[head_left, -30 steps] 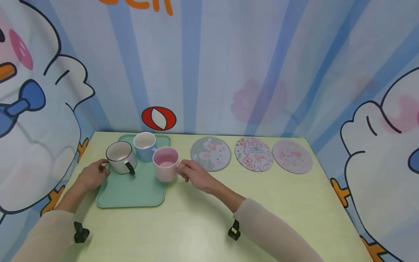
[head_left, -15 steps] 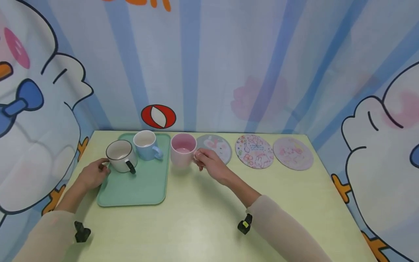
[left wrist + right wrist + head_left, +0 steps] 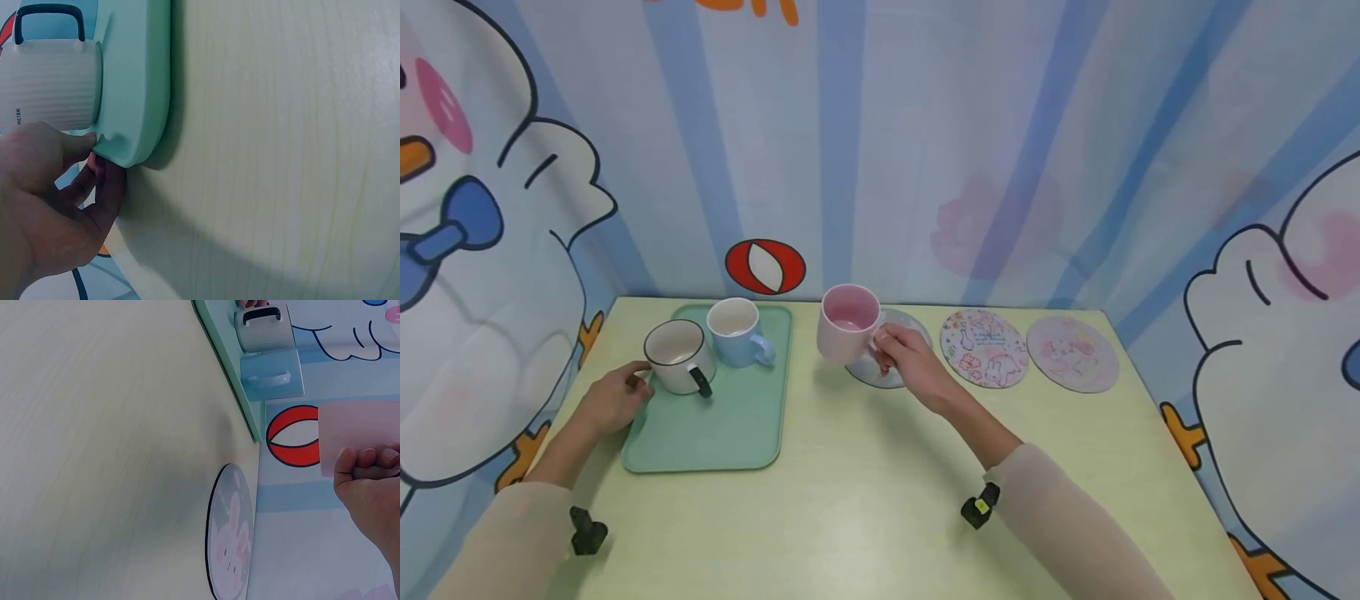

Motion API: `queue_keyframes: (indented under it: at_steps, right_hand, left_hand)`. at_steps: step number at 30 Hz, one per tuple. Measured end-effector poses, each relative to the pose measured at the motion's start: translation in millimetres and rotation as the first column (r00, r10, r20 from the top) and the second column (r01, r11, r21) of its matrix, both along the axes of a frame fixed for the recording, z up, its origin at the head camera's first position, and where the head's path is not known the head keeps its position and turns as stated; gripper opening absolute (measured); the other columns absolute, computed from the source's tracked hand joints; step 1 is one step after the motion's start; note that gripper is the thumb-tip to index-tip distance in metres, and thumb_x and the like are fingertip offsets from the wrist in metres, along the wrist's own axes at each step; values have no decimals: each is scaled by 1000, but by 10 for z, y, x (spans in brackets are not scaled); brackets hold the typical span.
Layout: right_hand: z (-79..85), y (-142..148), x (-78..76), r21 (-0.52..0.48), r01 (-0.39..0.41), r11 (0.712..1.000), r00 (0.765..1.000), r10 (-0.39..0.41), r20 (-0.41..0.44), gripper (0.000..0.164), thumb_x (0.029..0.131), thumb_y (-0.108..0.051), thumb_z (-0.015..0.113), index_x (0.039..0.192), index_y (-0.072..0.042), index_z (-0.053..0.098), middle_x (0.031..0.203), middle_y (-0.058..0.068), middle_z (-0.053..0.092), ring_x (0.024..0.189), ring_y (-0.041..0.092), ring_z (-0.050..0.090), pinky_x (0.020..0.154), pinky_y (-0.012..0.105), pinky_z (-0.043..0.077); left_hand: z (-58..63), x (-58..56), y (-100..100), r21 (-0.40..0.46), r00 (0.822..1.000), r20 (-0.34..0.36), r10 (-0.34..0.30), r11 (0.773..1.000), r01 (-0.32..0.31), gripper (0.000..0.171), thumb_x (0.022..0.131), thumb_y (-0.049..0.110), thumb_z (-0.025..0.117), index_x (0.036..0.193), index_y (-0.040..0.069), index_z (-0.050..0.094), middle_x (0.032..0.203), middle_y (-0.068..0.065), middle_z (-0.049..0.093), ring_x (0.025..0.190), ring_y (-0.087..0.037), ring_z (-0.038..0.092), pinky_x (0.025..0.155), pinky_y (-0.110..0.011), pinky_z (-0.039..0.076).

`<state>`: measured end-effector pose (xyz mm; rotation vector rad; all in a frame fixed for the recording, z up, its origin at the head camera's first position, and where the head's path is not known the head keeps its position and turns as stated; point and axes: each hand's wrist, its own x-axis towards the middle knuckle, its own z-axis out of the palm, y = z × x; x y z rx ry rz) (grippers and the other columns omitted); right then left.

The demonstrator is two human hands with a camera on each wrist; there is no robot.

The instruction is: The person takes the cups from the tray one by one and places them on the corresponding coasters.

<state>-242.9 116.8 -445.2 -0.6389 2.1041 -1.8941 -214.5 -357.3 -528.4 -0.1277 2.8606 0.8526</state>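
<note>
The right grip [image 3: 913, 362] is curled closed, holding the pink mug [image 3: 846, 329] — up off the desk [image 3: 865, 500], at two o'clock from the green tray [image 3: 715, 433]. The left grip [image 3: 613, 400] pinches that tray at nine o'clock — the white mug [image 3: 56, 81] on it shows "ncise".

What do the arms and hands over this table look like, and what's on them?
They're a person's: the left hand and right hand wear no gloves. Both arms have plain, pale beige fabric sleeves. Near the left wrist sits a small, black, blocky device; near the right, a similar black device with a yellow-green patch. No cables show.
</note>
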Motion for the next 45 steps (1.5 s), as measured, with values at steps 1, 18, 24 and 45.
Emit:
queue_keyframes:
  at_steps: [1, 18, 24, 45]
  right_hand:
    - [12, 23, 0, -3, 6, 1000, 1000, -6, 5, 30, 116, -16, 40, 94, 3, 47, 80, 8, 42, 81, 27, 47, 77, 34, 42]
    - [6, 328, -3, -16, 90, 996, 994, -89, 58, 30, 116, -18, 42, 100, 7, 49, 81, 7, 41, 83, 25, 47, 80, 33, 44]
    - [-1, 408, -34, -65, 127, 990, 991, -123, 58, 29, 115, -16, 42, 94, 4, 46, 77, 7, 38, 82, 23, 46, 79, 31, 44]
    - [86, 759, -110, -177, 215, 961, 976, -203, 85, 33, 116, -12, 39, 89, 7, 41, 75, 7, 33, 78, 22, 41, 75, 32, 43]
  left_hand:
    - [5, -2, 5, 0, 1000, 0, 0, 1000, 0, 48, 106, 11, 55, 147, -11, 43, 113, -29, 60, 95, -37, 56, 79, -49, 45]
    - [-2, 24, -28, 4, 1000, -4, -10, 1000, 10, 48, 105, 10, 55, 146, -13, 43, 114, -30, 61, 95, -39, 57, 81, -52, 46]
    - [7, 25, -28, 3, 1000, -3, -5, 1000, 6, 48, 106, 10, 56, 147, -12, 43, 117, -33, 61, 96, -40, 57, 82, -53, 47]
    - [-30, -25, -32, -2, 1000, -9, -2, 1000, 2, 49, 106, 12, 55, 147, -11, 44, 114, -29, 61, 96, -40, 56, 84, -56, 45]
